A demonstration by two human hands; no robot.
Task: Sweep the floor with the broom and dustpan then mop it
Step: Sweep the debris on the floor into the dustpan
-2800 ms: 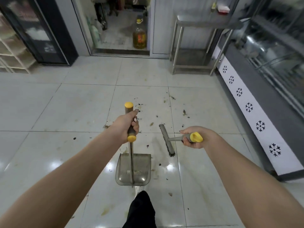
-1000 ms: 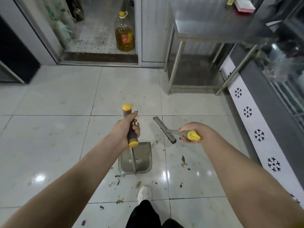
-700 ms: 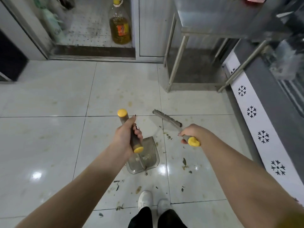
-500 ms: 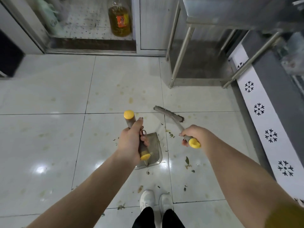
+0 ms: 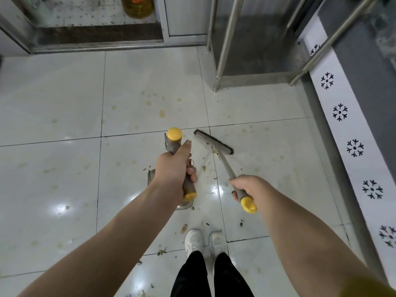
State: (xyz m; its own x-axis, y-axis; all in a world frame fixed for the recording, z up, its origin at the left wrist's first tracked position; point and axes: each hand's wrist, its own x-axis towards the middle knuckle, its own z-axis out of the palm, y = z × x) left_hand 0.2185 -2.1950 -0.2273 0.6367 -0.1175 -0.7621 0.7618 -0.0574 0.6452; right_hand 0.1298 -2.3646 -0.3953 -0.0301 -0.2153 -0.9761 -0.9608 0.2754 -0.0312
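Observation:
My left hand (image 5: pixel 174 168) grips the grey, yellow-capped dustpan handle (image 5: pixel 173 139). The grey dustpan (image 5: pixel 150 176) stands on the tiles below it, mostly hidden behind my hand and forearm. My right hand (image 5: pixel 246 186) grips the broom handle (image 5: pixel 247 203) near its yellow end. The broom head (image 5: pixel 213 144) rests on the floor ahead, to the right of the dustpan handle. Small bits of leaf debris (image 5: pixel 204 168) lie between the dustpan and the broom, and more debris (image 5: pixel 183 228) lies near my white shoes (image 5: pixel 205 243).
The legs of a steel table (image 5: pixel 222 41) stand ahead on the right. A grey counter base with a white snowflake strip (image 5: pixel 354 147) runs along the right. A doorway threshold (image 5: pixel 96 37) and an oil bottle (image 5: pixel 137 6) are at the top. Yellowish stains (image 5: pixel 161 113) mark the tiles.
The view has tilted down and closer to the doorway. The broom head swung out ahead and to the right; my left hand now covers most of the dustpan.

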